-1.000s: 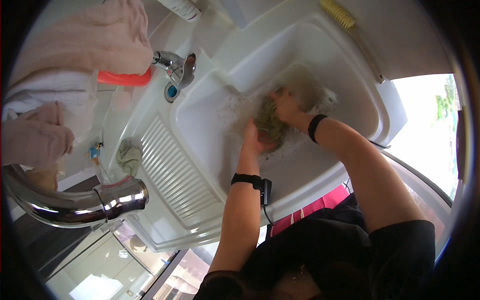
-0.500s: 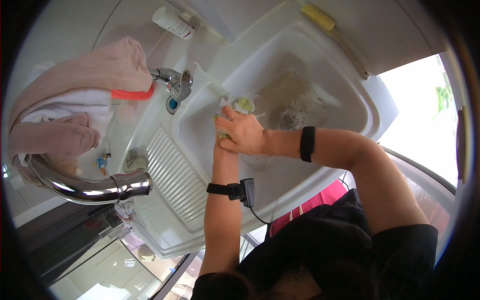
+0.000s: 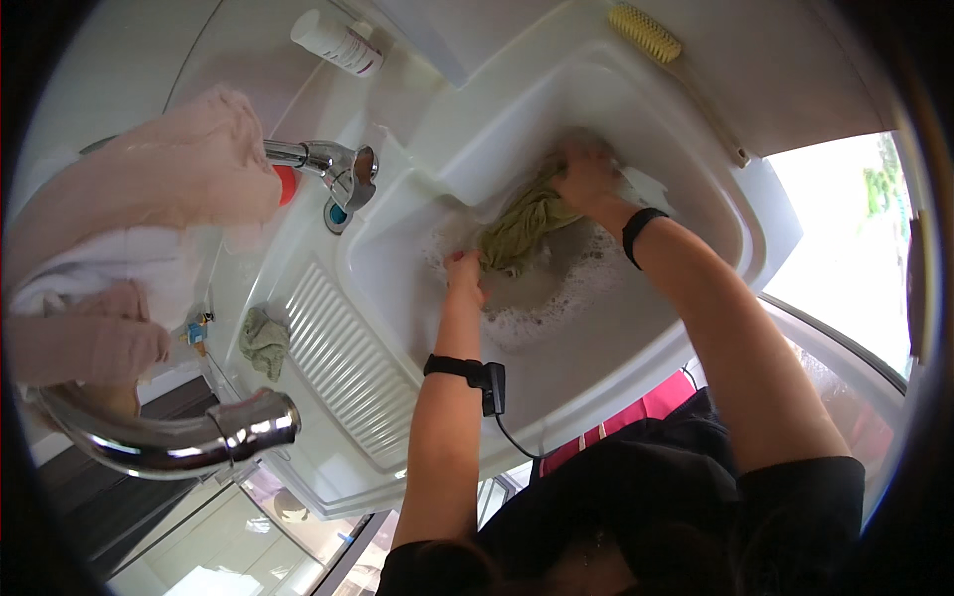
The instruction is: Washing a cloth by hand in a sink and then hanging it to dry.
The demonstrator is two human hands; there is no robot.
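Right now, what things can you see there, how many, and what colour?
Green cloth: one, olive, in the sink
Sink: one, white, centre
Soapy water: one pool, cloudy, in the sink
Ribbed board: one, white, sink's left side
Small cloth: one, grey-green, left of ribbed board
Tap: one, chrome, upper left
Curved spout: one, chrome, lower left
Bottle: one, white, top left
Brush: one, yellow, upper right
Pink cloth: count unclear, pale, far left
White cloth: one visible, white, far left
Red object: one, red, beside tap
Straps: two, black, above each hand
Left hand: one, bare, green cloth's left end
Right hand: one, bare, its other end
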